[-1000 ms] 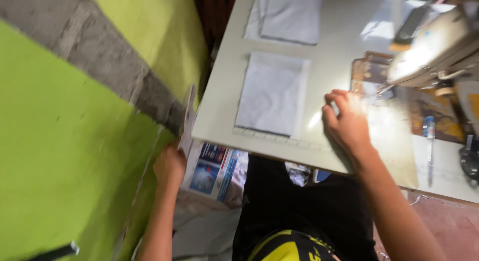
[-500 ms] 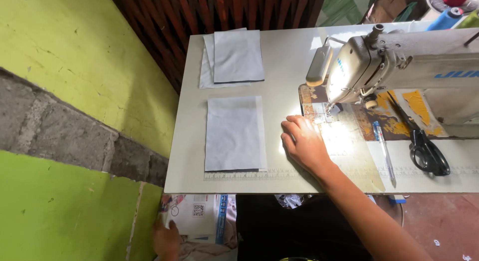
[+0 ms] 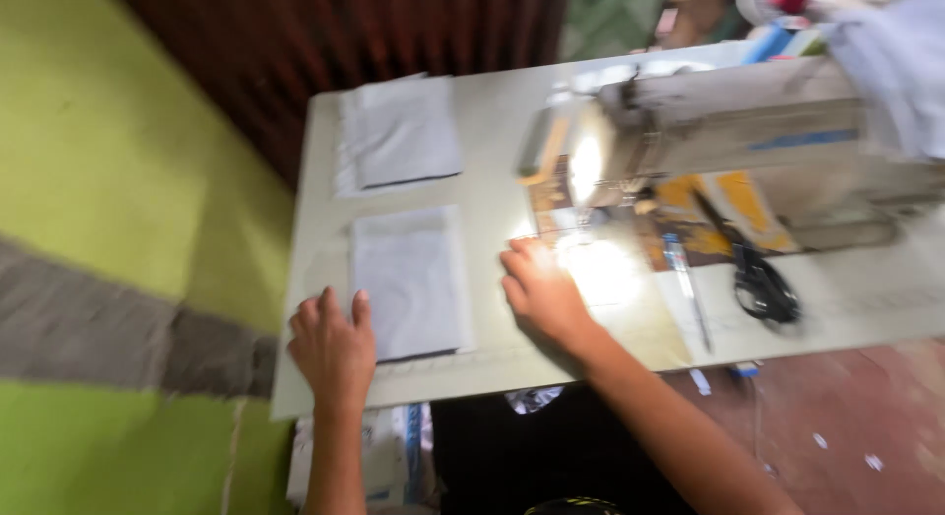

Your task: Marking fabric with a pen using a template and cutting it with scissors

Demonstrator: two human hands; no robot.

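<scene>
The left hand (image 3: pixel 333 346), fingers spread flat and holding nothing, touches the cloth (image 3: pixel 409 282) at its seven o'clock corner; thin, limp, light, it looks best pinched there, while the right hand (image 3: pixel 544 296) rests open on the desk (image 3: pixel 492 195) at the cloth's three o'clock.

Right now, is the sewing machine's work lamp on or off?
On. A bright glare sits under the sewing machine head and spills over the table beside the right hand, washing out the surface there.

Two hands on a sewing surface

The left hand (image 3: pixel 333 346) lies flat, touching the near grey fabric piece (image 3: pixel 409 281); the right hand (image 3: pixel 543 296) rests in the lamp glare beside the sewing machine (image 3: pixel 719 131), with black scissors (image 3: pixel 763 284) on the surface (image 3: pixel 492 195).
</scene>
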